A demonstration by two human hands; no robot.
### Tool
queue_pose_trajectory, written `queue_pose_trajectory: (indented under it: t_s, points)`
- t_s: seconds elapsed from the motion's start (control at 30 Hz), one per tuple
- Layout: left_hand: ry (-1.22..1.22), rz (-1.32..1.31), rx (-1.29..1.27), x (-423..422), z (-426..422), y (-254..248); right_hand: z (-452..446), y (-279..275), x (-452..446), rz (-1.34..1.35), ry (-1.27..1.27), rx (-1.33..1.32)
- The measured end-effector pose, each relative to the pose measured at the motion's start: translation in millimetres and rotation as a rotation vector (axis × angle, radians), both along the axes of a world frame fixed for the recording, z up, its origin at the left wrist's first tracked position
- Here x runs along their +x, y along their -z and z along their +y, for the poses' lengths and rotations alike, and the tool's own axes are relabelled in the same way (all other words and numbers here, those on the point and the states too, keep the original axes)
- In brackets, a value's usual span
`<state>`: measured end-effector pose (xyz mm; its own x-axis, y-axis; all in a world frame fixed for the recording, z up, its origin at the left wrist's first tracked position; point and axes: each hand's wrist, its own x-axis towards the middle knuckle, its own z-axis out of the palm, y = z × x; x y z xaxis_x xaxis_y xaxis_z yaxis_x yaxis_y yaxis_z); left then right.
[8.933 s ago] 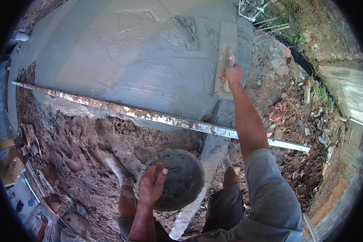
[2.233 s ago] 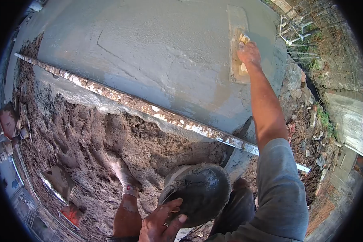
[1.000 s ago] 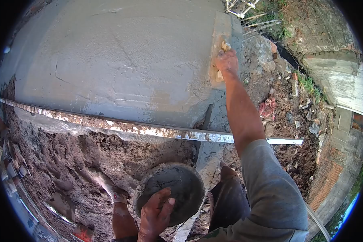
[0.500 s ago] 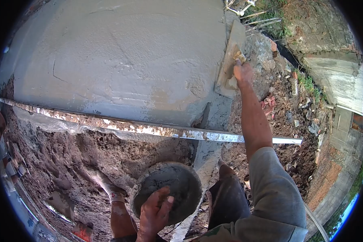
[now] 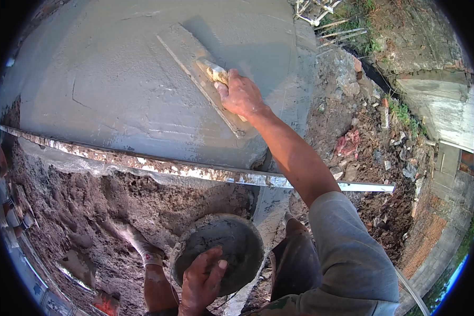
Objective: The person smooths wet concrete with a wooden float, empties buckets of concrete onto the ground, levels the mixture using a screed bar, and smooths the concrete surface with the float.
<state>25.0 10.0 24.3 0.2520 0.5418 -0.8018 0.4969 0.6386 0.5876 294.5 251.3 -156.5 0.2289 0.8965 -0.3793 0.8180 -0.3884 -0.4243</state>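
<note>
My right hand (image 5: 240,95) is wrapped round the pale handle of a long flat plastering float (image 5: 187,55). The float lies slanted on the wet grey cement surface (image 5: 121,68), its blade against the smooth layer. Below, my left hand (image 5: 203,279) is over the near side of a round pan (image 5: 179,247) of wet mortar (image 5: 231,245). Its fingers are loosely curled with the thumb apart, and nothing shows between them. The hand hides part of the pan's near rim.
A long mortar-spattered straightedge bar (image 5: 195,169) runs along the cement's near edge. Muddy soil (image 5: 110,195) and bare legs are below it. Rubble with a red rag (image 5: 347,143) lies right, beside a concrete wall (image 5: 442,100). White rods (image 5: 316,13) stand at the top.
My right hand has swept the float leftward from the cement's right edge onto the middle of the surface, turning its slant the other way. My left hand and the pan have stayed put.
</note>
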Motion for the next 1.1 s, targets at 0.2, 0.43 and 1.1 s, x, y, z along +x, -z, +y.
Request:
queue_pose_trajectory:
  t_s: [0.2,0.43,1.1]
  points:
    - [-0.016,0.036,0.009,-10.9,-8.7,10.0,23.0,14.1,119.7,-0.246,0.281,0.138]
    - [-0.035,0.082,0.001,-11.4,-19.3,25.5,42.9,56.2,221.4,-0.236,0.283,0.176]
    - [-0.002,0.061,0.123,-30.2,-8.2,8.4,-40.1,-1.9,7.6,-0.098,-0.334,0.012]
